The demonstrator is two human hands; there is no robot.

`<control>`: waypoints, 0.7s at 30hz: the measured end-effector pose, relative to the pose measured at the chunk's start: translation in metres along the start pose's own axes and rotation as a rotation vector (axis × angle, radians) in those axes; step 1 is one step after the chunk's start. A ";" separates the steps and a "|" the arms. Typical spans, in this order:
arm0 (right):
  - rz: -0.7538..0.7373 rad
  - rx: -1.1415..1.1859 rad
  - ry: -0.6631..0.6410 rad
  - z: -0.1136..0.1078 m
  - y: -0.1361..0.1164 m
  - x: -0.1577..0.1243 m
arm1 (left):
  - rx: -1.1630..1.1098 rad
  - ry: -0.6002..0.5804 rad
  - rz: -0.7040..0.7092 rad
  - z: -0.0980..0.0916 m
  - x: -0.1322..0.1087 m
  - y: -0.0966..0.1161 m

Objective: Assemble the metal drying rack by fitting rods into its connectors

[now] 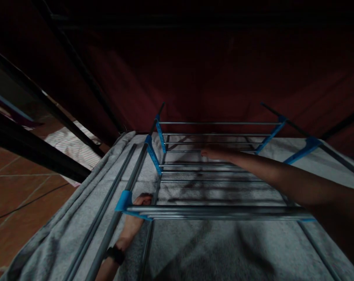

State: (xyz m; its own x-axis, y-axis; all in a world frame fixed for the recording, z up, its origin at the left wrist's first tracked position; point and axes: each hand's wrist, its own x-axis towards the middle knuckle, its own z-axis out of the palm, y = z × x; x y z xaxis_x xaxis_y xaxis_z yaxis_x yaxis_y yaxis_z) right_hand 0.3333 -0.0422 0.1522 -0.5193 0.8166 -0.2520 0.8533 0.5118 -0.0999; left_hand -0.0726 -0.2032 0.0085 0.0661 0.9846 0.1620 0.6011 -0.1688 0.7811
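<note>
A rack of grey metal tubes [223, 209] with blue plastic brackets [125, 201] lies across a grey blanket. My left hand [143, 200] is beside the near left bracket with its fingers curled round a tube of the left side frame. My right hand [207, 151] reaches across the rack to the far crossbars; its fingers are bent at a thin bar near the middle, and the dim light hides whether they grip it. Further blue brackets [307, 150] join the tubes on the right side.
Loose grey tubes [107, 203] lie on the blanket [57, 234] left of the rack. Dark posts [39, 148] stand at the left, before a tiled floor [16, 187] with a striped cloth [70, 142]. A dark red curtain [209, 78] hangs behind.
</note>
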 end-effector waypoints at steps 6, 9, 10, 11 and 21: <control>0.041 0.056 -0.119 0.021 -0.005 0.026 | 0.025 0.013 -0.013 0.003 -0.001 0.000; 0.066 0.072 -0.152 0.030 -0.007 0.040 | 0.014 0.018 -0.015 0.004 -0.002 0.001; 0.072 0.076 -0.163 0.033 -0.007 0.045 | 0.009 0.022 -0.010 0.004 -0.003 0.003; 0.078 0.079 -0.174 0.037 -0.007 0.050 | 0.004 0.028 -0.005 0.004 -0.003 0.004; 0.067 0.053 -0.240 0.053 -0.021 0.073 | -0.065 0.121 0.071 0.010 -0.004 -0.003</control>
State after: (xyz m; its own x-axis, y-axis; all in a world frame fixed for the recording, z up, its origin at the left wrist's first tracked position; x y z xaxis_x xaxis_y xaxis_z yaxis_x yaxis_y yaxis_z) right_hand 0.2798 -0.0073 0.0844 -0.4412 0.7582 -0.4802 0.8898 0.4393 -0.1239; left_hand -0.0665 -0.2058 -0.0006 0.0082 0.9580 0.2866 0.5453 -0.2445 0.8018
